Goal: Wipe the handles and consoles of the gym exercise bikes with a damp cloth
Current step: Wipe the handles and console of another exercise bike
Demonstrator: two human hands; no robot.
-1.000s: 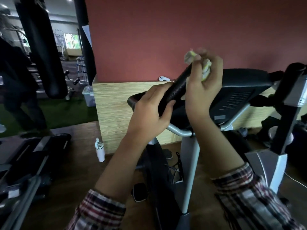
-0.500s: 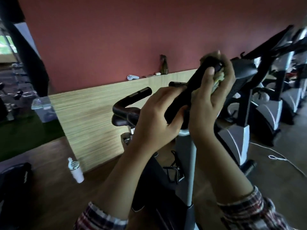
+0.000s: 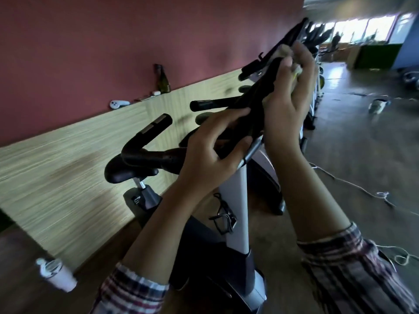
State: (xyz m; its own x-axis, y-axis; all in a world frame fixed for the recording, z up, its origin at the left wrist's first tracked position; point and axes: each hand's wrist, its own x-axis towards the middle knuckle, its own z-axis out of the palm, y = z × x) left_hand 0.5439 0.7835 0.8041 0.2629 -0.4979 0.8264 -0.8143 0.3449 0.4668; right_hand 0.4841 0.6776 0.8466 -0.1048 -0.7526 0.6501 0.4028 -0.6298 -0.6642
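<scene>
A black exercise bike handlebar (image 3: pixel 254 96) rises diagonally up to the right in front of me. My left hand (image 3: pixel 210 155) grips its lower part, fingers curled over the bar. Higher up, my right hand (image 3: pixel 288 96) presses a pale yellow-white cloth (image 3: pixel 297 70) against the bar, with fingers wrapped round the cloth and the bar. Only edges of the cloth show between the fingers. The bike's other handle (image 3: pixel 147 137) sticks out to the left. Its silver post (image 3: pixel 235 211) runs down below my hands.
A wooden ledge (image 3: pixel 90 137) runs along the red wall, bearing a dark bottle (image 3: pixel 163 80) and a white controller (image 3: pixel 118 103). A white bottle (image 3: pixel 57 277) stands on the floor at left. More bikes (image 3: pixel 313 37) line up behind. Cords (image 3: pixel 362 191) and a can (image 3: pixel 377 105) lie on the floor at right.
My view has swung right, revealing the row of bikes and far windows. Both hands stay on the handlebar, and the right hand with the cloth has slid slightly along the bar.
</scene>
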